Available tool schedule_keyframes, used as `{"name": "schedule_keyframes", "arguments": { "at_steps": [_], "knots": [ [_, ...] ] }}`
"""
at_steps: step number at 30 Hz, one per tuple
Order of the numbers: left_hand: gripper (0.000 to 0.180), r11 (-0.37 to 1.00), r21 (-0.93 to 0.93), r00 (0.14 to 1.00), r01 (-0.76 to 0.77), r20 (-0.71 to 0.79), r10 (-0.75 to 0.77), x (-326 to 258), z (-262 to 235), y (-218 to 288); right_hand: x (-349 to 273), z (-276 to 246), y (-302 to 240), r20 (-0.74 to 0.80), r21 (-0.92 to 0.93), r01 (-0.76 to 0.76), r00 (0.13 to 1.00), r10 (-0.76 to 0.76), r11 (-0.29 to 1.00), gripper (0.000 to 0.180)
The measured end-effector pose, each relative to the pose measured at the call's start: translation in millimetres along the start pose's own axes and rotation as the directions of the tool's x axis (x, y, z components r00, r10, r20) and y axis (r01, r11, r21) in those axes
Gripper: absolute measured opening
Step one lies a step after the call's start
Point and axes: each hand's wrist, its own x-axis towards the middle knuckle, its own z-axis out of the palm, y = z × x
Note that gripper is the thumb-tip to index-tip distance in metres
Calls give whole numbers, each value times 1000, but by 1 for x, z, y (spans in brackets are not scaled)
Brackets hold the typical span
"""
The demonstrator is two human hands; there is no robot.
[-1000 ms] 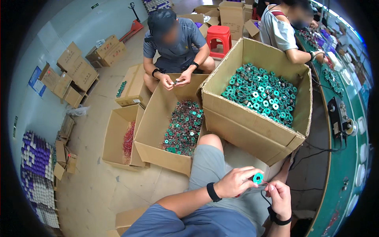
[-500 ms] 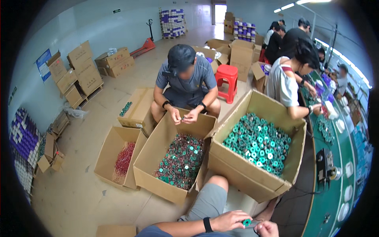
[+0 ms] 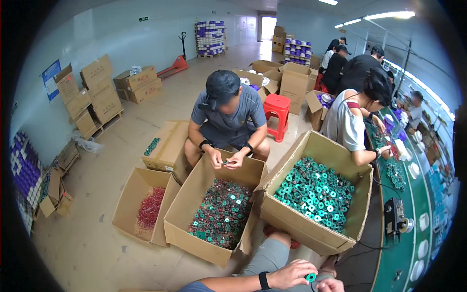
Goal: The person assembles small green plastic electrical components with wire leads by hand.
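My left hand [image 3: 293, 274], with a black band at its wrist, pinches a small green ring-shaped part [image 3: 310, 277] at the lower edge. Close on its right, my right hand [image 3: 331, 285] is closed with its fingers curled toward the ring; what they hold is too small to make out, and the lower frame edge cuts the hand off. Just beyond my knee stands a large carton [image 3: 306, 232] heaped with similar green rings [image 3: 316, 192]. Left of it, another carton [image 3: 197, 241] holds mixed green and dark reddish parts [image 3: 221, 211].
A seated co-worker [image 3: 228, 112] handles a small part over the middle carton. A smaller carton [image 3: 160, 233] at left contains red bits [image 3: 152, 207]. On the right runs a green workbench [image 3: 413, 194], with another person [image 3: 348, 117] working there. A red stool [image 3: 277, 114] stands behind.
The view has tilted up slightly, so the cartons sit lower in the picture. My left hand still holds the green ring, and my right hand stays close beside it.
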Motion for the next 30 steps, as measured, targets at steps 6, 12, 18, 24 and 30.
{"name": "schedule_keyframes", "arguments": {
  "at_steps": [6, 12, 18, 24, 30],
  "knots": [
    [40, 988, -27, 988, 152, 30, -151, 23, 44, 12, -6, -55, 2, -22, -62, 131, 991, -133, 989, 16],
    [36, 982, -41, 979, 184, 101, -179, 81, 115, 39, -52, -131, 86, 57, 202, -35, 998, 24, 979, 18],
    [37, 972, 29, 964, 231, 127, -233, 140, 228, 59, -97, -233, 140, 100, 111, 143, 983, -154, 984, 21],
    [36, 966, 149, 964, 210, 135, -230, 161, 289, 77, -112, -281, 187, 116, 277, 192, 966, -231, 942, 21],
    [36, 943, 96, 944, 320, 56, -326, 152, 300, 83, -106, -290, 212, 72, 209, 86, 992, -104, 974, 16]
  ]
}}
